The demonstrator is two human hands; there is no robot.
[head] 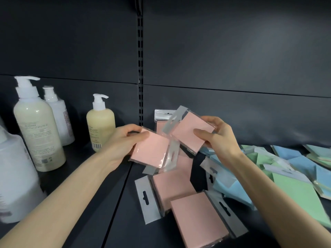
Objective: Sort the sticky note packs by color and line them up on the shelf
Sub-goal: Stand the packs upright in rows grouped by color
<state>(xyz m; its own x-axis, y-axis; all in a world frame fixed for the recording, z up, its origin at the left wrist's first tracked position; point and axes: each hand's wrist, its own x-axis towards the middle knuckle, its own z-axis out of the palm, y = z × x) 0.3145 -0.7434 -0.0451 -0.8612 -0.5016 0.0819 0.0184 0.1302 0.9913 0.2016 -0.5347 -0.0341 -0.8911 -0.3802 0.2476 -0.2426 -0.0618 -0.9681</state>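
My left hand [123, 140] grips a pink sticky note pack [152, 151] in clear wrap, held above the dark shelf [86, 203]. My right hand [218, 136] grips a second pink pack [189, 131], tilted, its hang tab pointing up and left. Behind it another pink pack [162, 120] stands against the back wall. Two pink packs [172, 187] [198, 219] lie flat below my hands. Blue packs [231, 190] and green packs [300, 197] lie jumbled to the right.
Pump bottles stand on the left: a tall cream one [38, 133], a white one [59, 115] behind it, a shorter cream one [100, 126] and a large white one [16, 178] at the left edge. A slotted upright [140, 68] divides the back panel.
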